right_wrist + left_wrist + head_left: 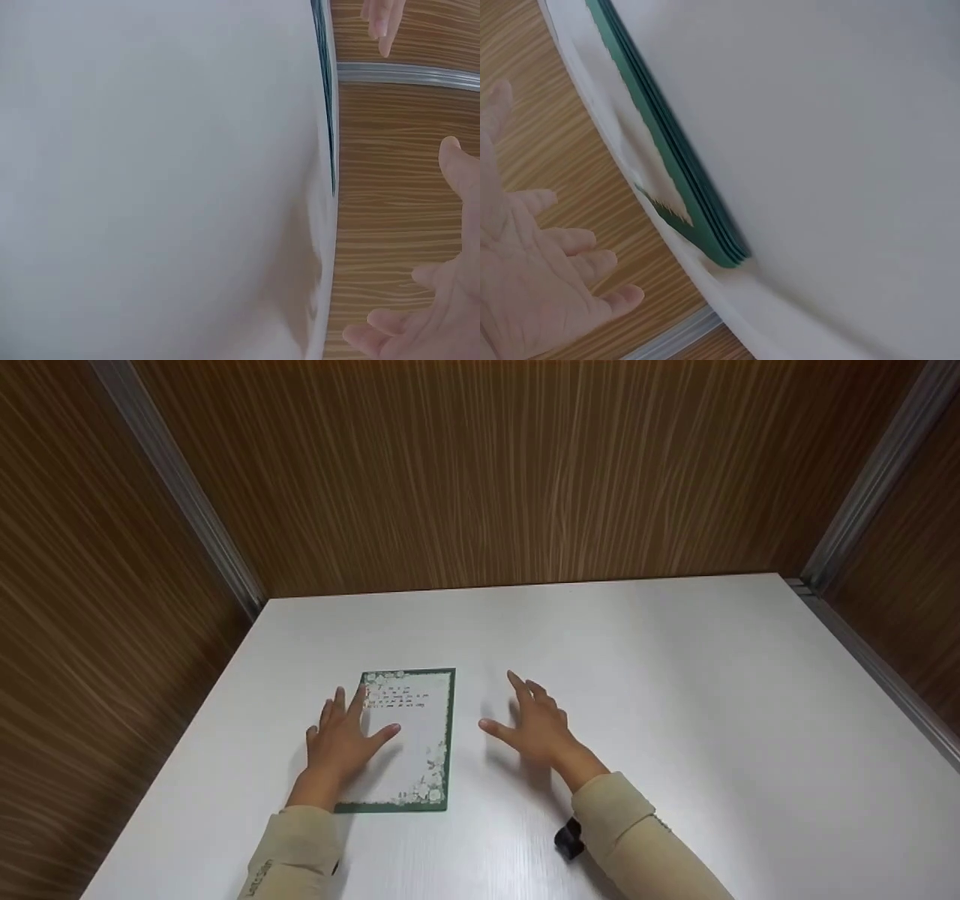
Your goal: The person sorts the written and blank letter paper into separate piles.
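Note:
On the white table lies a stack of green-bordered paper sheets (409, 742), printed with pale flowers and a few lines of text. Its layered green edge (671, 135) shows in the left wrist view. My left hand (341, 742) hovers over the stack's left side with fingers spread, hiding part of that side. To the right of the stack, my right hand (536, 727) is held above the table, fingers apart and nothing in them. In the right wrist view the right hand (442, 292) is likewise spread, and the stack is a thin green strip (325, 97).
The white table (675, 675) is enclosed by wood-grain panels (510, 472) at the back and both sides. Metal strips (180, 480) run along the panel corners. A small black object (569, 840) sits by the right sleeve cuff.

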Demonstrator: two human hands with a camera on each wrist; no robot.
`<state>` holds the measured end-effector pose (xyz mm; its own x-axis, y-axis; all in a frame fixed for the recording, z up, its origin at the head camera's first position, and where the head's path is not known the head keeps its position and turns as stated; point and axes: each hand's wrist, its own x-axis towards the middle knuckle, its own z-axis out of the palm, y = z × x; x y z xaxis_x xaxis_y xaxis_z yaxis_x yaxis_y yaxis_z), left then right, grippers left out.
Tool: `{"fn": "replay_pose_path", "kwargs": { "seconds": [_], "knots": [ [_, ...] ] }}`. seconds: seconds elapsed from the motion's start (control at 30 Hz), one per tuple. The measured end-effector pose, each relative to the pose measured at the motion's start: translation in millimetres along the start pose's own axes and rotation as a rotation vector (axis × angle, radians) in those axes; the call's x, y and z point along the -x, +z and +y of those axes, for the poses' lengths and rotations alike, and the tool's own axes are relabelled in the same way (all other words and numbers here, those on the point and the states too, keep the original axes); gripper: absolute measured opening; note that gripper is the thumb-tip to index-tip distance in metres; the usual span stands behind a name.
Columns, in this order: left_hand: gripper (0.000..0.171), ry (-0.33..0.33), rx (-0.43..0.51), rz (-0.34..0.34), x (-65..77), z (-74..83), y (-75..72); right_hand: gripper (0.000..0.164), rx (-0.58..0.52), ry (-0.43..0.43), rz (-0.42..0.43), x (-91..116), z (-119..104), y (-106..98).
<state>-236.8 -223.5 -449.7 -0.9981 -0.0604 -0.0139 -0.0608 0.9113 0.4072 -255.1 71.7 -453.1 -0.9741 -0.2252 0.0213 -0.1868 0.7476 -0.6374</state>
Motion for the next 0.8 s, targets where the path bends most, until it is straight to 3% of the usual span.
{"fn": "replay_pose_path", "kwargs": {
  "seconds": [0.57, 0.8],
  "knots": [
    [0.098, -0.034, 0.287, -0.027, -12.2, -20.9, -5.2, 0.09, -0.221, -0.023, 0.023, -6.8, -19.0, 24.2],
    [0.097, -0.105, 0.4, -0.055, -13.2, -26.3, -6.1, 0.087, -0.299, -0.012, 0.008, -8.8, -26.0, 33.6]
  ]
}}
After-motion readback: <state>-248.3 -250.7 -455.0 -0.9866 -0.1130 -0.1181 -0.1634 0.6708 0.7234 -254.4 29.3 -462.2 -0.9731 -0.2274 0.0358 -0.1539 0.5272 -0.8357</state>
